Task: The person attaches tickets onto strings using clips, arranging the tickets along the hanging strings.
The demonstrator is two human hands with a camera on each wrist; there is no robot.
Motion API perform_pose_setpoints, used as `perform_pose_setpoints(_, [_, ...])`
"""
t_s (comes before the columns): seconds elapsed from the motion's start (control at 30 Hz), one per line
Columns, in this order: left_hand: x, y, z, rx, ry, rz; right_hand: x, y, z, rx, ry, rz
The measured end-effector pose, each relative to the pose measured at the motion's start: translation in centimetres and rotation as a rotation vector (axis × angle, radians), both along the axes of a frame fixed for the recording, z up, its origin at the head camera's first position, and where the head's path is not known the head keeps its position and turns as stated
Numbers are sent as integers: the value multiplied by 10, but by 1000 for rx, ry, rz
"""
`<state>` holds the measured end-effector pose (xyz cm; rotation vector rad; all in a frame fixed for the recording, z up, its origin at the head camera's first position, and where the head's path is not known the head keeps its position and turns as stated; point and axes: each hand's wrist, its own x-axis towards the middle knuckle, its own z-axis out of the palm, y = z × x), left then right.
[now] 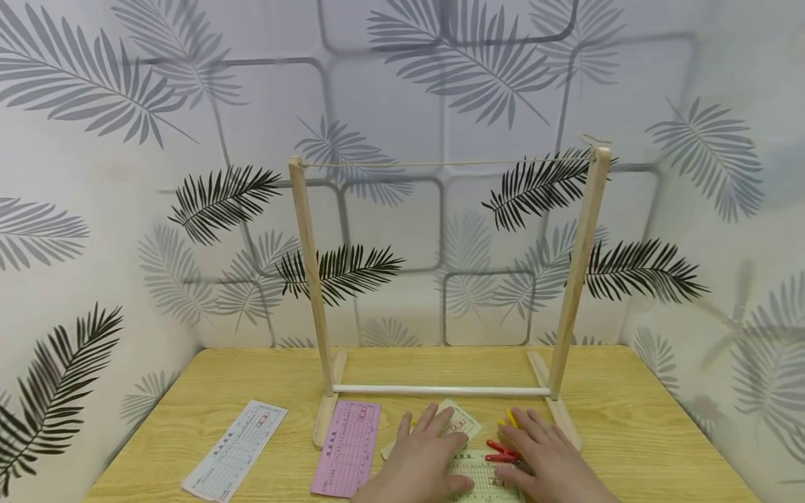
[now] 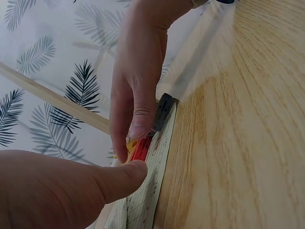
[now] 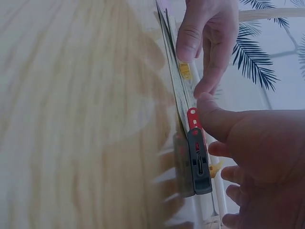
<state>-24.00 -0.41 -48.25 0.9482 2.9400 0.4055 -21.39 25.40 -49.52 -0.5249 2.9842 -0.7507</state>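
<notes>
My left hand [image 1: 420,457] lies with fingers spread over pale green printed slips [image 1: 479,480]. To its right, my right hand [image 1: 548,454] is spread over the slips' right side, its fingers relaxed. Between the hands sits a red clothespin [image 1: 503,453]. A yellow clothespin [image 1: 512,418] pokes out by the right fingertips. Another bit of yellow shows by the left fingers, mostly hidden. In the right wrist view, a dark grey clothespin [image 3: 199,162] lies beside the right hand, overlapping the red one. Neither hand visibly grips anything.
Behind the hands stands a wooden frame [image 1: 311,279] with a string [image 1: 440,164] across its top and a white bar [image 1: 440,390] low down. A pink slip [image 1: 347,447] and white slips [image 1: 235,450] lie on the wooden table [image 1: 660,433] to the left.
</notes>
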Motion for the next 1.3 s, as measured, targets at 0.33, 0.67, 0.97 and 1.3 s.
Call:
perform_pose_setpoints(0.33, [-2,0,-2,-5,-24,-24,-1,7,-2,-35,-1,58])
perform_pose_setpoints(0.67, [0,0,-2,19,-34,-38,-1,8,-1,-2,34,38])
perform_pose_setpoints(0.97, [1,-2,-3,60,-28,-45,-5,11,-11,21,192,32])
perform_pose_setpoints(1.3, [0,-3,0,40,-35,-5,-7,12,-7,19,160,-16])
